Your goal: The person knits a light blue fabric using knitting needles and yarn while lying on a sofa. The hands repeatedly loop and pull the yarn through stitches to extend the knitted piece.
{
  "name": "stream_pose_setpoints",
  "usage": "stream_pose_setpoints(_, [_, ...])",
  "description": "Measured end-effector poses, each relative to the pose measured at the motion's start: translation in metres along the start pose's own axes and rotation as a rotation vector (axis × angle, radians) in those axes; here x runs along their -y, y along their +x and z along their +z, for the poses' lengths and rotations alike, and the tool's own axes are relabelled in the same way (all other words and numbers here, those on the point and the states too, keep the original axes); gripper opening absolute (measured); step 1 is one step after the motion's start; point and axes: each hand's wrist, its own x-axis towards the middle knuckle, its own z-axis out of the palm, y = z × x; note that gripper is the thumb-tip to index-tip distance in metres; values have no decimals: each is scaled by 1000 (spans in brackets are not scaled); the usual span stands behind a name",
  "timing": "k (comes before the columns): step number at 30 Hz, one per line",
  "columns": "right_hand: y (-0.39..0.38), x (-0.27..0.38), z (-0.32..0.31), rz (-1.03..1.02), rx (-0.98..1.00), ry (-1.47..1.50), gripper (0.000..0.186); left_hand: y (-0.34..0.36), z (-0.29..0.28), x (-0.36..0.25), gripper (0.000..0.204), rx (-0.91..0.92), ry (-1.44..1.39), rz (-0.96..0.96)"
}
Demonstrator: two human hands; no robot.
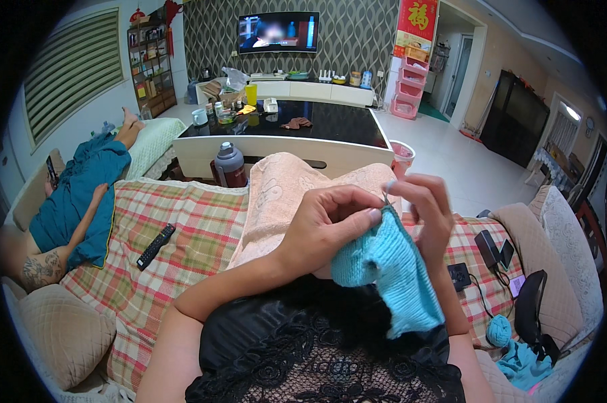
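A turquoise knitted piece (404,275) hangs in front of my chest, its top edge gathered on a thin, dark knitting needle (386,199). My left hand (327,218) is closed, thumb and forefinger pinching the knitting at that top edge. Curled around the other side of the work is my right hand (427,208), its forefinger bent to the needle's tip. Motion blurs some right fingers, and the knitting hides part of the grip. Below the hands, a peach towel-like cloth (283,185) covers my lap.
To my right lie a turquoise yarn ball (499,330), more turquoise knitting (526,366) and a black pouch (530,305). A remote (156,246) rests on the plaid cover (202,208). Another person (81,195) reclines at left. Ahead stand a grey flask (230,165) and a black-topped table (343,124).
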Motion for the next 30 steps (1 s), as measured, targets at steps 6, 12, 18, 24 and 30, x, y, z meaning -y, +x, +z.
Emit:
stream_pose_setpoints(6, [-8,0,-14,-87,-20,-179,28,3,0,-4,20,-87,-15,15])
stream_pose_setpoints(12, [-4,-6,-14,-169,40,25,24,0,-2,-2,19,39,-22,-36])
stream_pose_setpoints(18, [-9,-4,-16,-115,-99,-61,27,1,-2,-4,21,-18,33,-5])
stream_pose_setpoints(24, [-10,-4,-17,-178,-59,-161,29,0,-2,-2,20,-78,-23,28])
stream_pose_setpoints(30, [-5,2,-15,-159,-87,-238,31,-1,0,-5,19,-56,-10,-12])
